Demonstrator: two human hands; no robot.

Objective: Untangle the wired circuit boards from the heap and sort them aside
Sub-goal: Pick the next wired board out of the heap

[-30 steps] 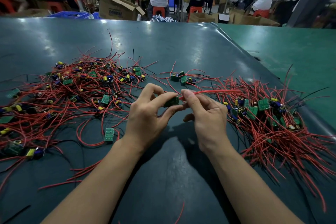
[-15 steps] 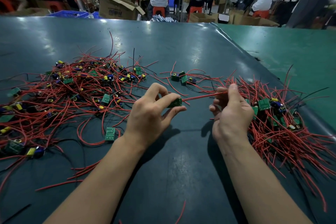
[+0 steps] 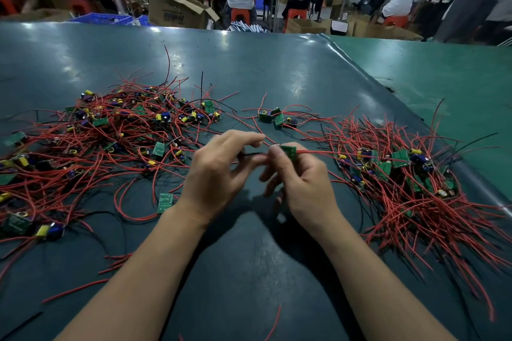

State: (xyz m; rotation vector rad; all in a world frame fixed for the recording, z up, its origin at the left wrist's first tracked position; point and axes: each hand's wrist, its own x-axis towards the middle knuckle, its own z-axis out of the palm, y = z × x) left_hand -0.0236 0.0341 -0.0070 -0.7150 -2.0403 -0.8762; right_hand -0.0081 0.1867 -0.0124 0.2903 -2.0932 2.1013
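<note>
I log 1 small green circuit board [image 3: 288, 152] pinched in my right hand [image 3: 302, 188]; left hand [image 3: 219, 174] blurred, grip unclear; 2 red-wire heaps: left [image 3: 105, 141], right [image 3: 415, 188]; bare teal tabletop [image 3: 249, 271] between.

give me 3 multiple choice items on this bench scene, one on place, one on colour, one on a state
1. Where does the sorted pile lie?
A. right of the hands
B. left of the hands
C. in a carton

2. What colour are most wires?
A. blue
B. red
C. white

3. Which hand holds the green board?
A. neither
B. left hand
C. right hand

Answers:
1 A, since the combed-out bundle sits to the right of the right hand.
2 B, since red strands fill the tangled heap too.
3 C, since its fingertips pinch the board, while the left hand is blurred beside it.
</note>
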